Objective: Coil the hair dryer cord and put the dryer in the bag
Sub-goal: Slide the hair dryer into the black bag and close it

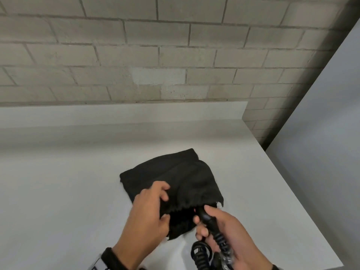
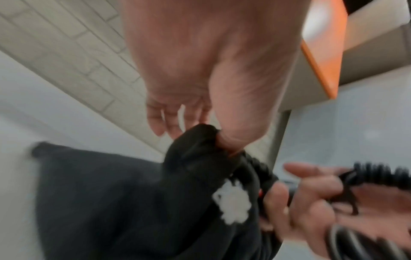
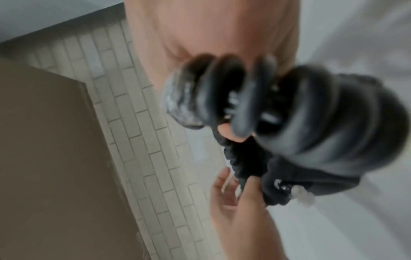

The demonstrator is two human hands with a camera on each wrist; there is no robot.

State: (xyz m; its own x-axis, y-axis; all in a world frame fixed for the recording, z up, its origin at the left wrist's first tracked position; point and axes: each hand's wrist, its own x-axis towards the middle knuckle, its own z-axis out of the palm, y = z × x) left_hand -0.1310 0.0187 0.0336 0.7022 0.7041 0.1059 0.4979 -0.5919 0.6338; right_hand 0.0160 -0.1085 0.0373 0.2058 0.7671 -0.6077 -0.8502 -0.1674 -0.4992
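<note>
A: What is seen, from the largest thing down?

B: A white counter (image 1: 68,182) is seen under both hands, backed by a brick wall (image 1: 136,55); on it a black bag (image 1: 175,178) is laid, its mouth turned toward the fingers.

A: How is the bag held?

B: Its rim is pinched by the left hand (image 1: 150,209), thumb beneath and fingers curled over the cloth, seemingly so that the mouth is kept lifted and open; a white tuft (image 2: 231,205) is seen on the cloth just below that thumb.

A: And the dryer?

B: The hair dryer (image 1: 203,214) is gripped by the right hand (image 1: 228,238), fingers clamped round its handle; its front is hidden inside the bag's mouth, just beyond the fingertips, so insertion is judged to be under way.

A: The cord?

B: The coiled cord (image 1: 202,254) is bunched against the right palm, behind the fingers, probably so that it is kept gathered; it is not yet in the bag.
</note>
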